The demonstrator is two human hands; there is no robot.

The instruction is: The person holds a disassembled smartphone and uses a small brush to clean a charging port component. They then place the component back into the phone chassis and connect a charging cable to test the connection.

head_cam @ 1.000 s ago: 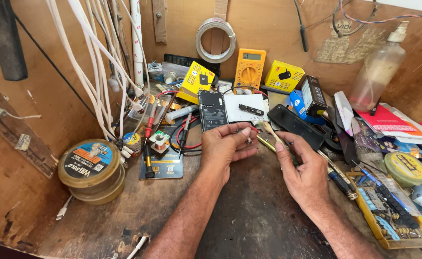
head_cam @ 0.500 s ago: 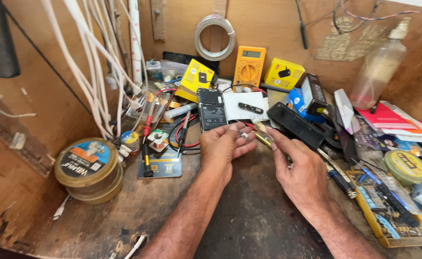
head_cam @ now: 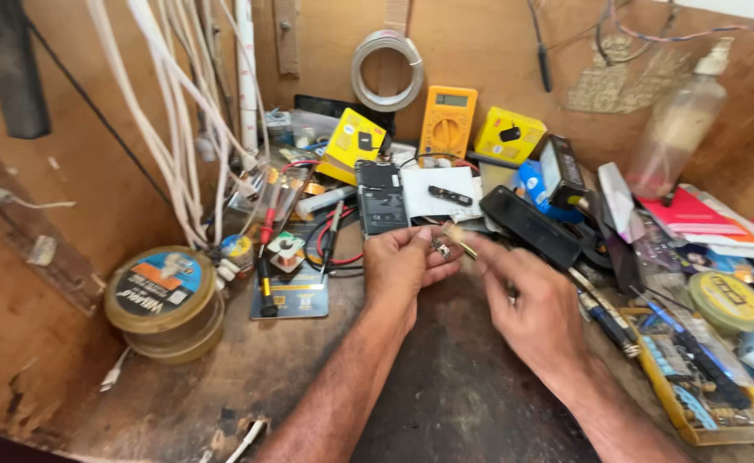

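Note:
My left hand pinches a small metal electronic part between thumb and fingers, just above the dark bench. My right hand holds a thin yellow-handled tool, and its tip touches the small part. Right behind both hands lies an opened phone with its board showing, beside a white card with a small black piece on it.
A round tin sits at the left, white cables hang down the wooden wall, and a yellow multimeter leans at the back. A black phone, a spray bottle, screwdrivers and a tray of tools crowd the right.
Both hands have drawn together; my right hand has brought the tool's tip onto the small part in my left hand. The view has tilted slightly.

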